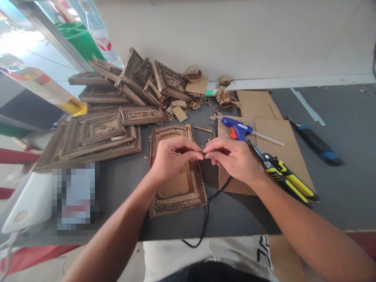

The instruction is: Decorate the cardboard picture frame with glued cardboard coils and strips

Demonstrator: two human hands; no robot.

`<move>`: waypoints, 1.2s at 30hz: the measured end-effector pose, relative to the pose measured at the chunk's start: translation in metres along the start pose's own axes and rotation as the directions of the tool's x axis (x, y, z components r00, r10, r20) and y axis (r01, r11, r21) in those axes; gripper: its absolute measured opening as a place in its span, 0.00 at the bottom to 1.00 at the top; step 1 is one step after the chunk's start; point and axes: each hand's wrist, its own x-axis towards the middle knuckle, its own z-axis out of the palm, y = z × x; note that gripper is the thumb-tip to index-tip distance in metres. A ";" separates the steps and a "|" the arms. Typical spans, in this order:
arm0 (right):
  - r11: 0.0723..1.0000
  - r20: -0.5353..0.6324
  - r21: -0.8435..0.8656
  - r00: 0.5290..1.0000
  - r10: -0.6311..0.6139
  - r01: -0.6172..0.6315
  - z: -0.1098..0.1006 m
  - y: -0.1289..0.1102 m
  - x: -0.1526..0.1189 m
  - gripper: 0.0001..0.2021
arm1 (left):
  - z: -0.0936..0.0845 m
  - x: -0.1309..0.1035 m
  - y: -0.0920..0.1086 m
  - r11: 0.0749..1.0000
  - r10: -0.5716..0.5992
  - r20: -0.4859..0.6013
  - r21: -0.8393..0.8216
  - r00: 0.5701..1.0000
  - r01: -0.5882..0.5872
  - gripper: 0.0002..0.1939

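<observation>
Between the fingertips of my left hand and my right hand is a small brown piece of corrugated cardboard. Both hands pinch it from opposite sides, and its exact shape is too small to make out. Beneath my left hand lies a rectangular cardboard frame with ridged, layered borders, partly hidden by the hand. My right hand is over the left edge of a corrugated cardboard sheet. Just beyond that hand a blue glue gun with an orange trigger rests on the sheet. Yellow-and-black scissors lie to its right.
Stacked cardboard frames fill the table's back left, with paper scraps beside them. A black-and-blue utility knife lies at right. A black cable crosses the front edge. Bottles stand at far left. A wall closes the back.
</observation>
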 end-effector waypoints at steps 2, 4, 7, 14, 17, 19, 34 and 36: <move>1.000 -0.006 -0.014 1.000 0.025 -0.025 0.000 0.001 -0.001 0.05 | 0.000 0.000 0.000 1.000 0.008 0.001 0.021 1.000 -0.008 0.14; 0.998 -0.024 -0.013 0.998 0.054 -0.054 0.001 0.003 -0.002 0.07 | 0.000 0.001 0.000 1.000 0.005 0.009 0.010 1.000 -0.005 0.14; 0.998 -0.045 -0.002 0.997 0.056 -0.056 0.004 0.003 -0.004 0.09 | -0.001 0.001 0.001 0.999 -0.019 0.025 -0.031 0.999 0.020 0.14; 0.987 -0.105 0.085 0.984 0.145 -0.136 0.009 -0.002 -0.002 0.16 | -0.002 0.001 0.000 0.996 -0.064 0.048 -0.065 0.997 0.067 0.15; 0.994 -0.083 0.034 0.990 0.111 -0.109 0.008 -0.001 -0.002 0.15 | -0.003 0.001 -0.001 0.995 -0.068 0.059 -0.073 0.996 0.072 0.15; 0.997 -0.083 -0.013 0.994 0.070 -0.072 0.008 0.000 -0.003 0.11 | -0.003 0.002 -0.001 0.994 -0.076 0.061 -0.068 0.995 0.080 0.15; 0.999 -0.068 -0.036 0.997 -0.034 0.032 0.005 0.002 -0.003 0.04 | 0.000 0.001 -0.002 0.972 -0.077 0.088 -0.217 0.993 0.094 0.16; 0.999 -0.071 -0.028 0.997 -0.030 0.028 0.005 0.002 -0.002 0.04 | 0.001 0.001 -0.002 0.967 -0.106 0.084 -0.223 0.991 0.122 0.16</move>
